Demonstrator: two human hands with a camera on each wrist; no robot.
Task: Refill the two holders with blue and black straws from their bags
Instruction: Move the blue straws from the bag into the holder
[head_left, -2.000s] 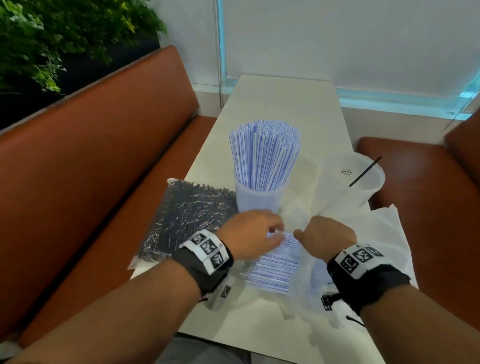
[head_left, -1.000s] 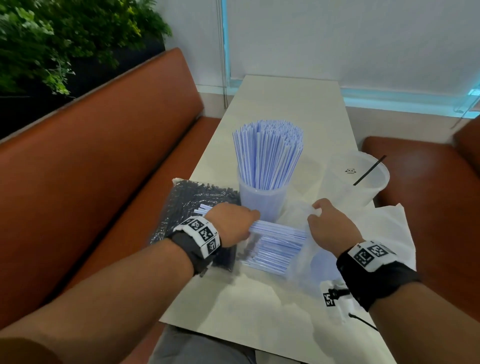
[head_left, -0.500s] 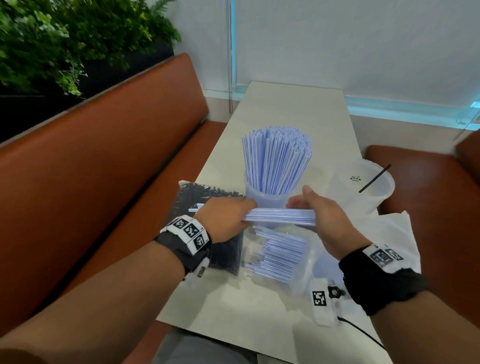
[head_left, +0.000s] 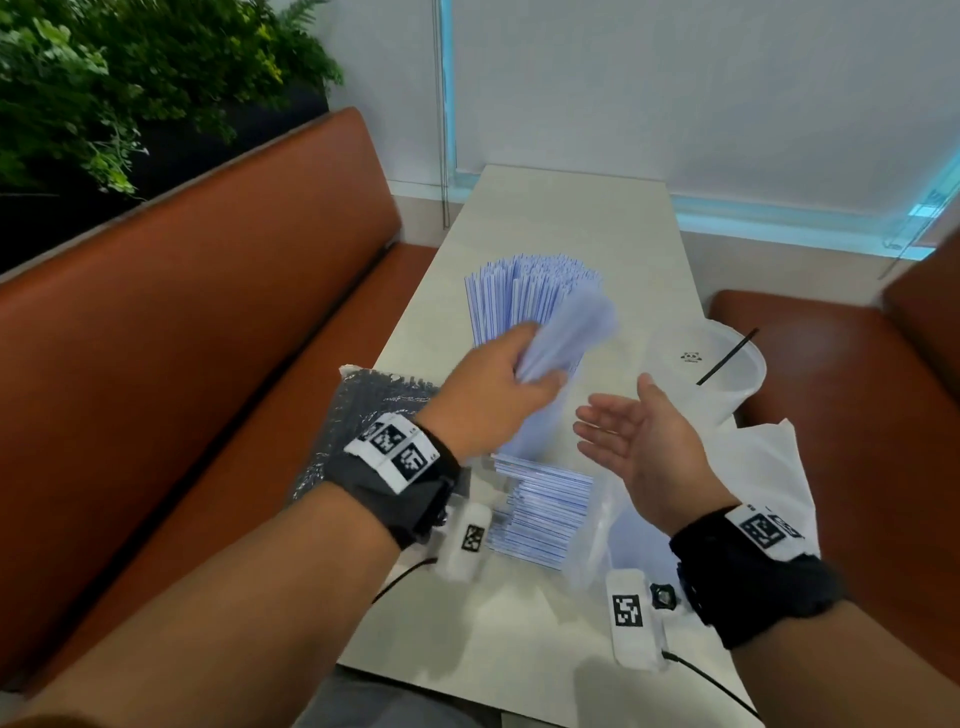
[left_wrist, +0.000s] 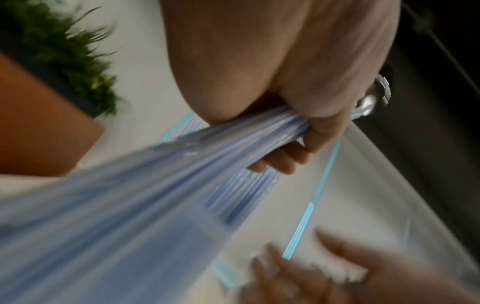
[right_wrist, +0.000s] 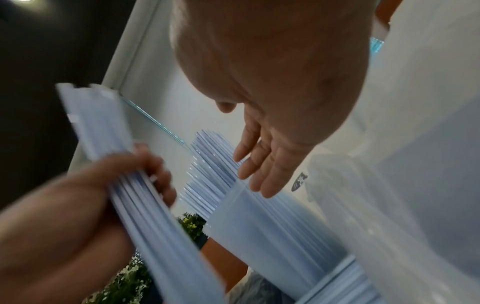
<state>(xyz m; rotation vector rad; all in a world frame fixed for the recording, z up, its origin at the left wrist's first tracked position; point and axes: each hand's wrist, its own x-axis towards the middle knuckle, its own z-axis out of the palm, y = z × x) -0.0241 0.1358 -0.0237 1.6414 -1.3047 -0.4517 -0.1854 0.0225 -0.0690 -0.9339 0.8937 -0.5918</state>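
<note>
Head view is showing a change from half a second ago — the bundle of pale blue paper-wrapped straws (head_left: 558, 340), then lying level between both hands, is now tilting upright in the left hand (head_left: 488, 389) alone, just in front of the clear plastic holder already packed with blue straws (head_left: 530, 291). The right hand (head_left: 639, 436) is letting go and hanging beside that holder, palm up, fingers spread, holding nothing. I judge the bundle is heading into the holder next, so the blue refill is well along. Right of the holder, the second clear holder (head_left: 727, 364) is carrying a single black straw (head_left: 727, 356), and the bag of black straws (head_left: 363, 410) left of it is lying untouched.

Left wrist view is adding what the head view blurs — fingers (left_wrist: 280, 162) curling right round the bundle. Right wrist view is revealing the clear bag of remaining blue straws (right_wrist: 272, 226) below the holder.
</note>
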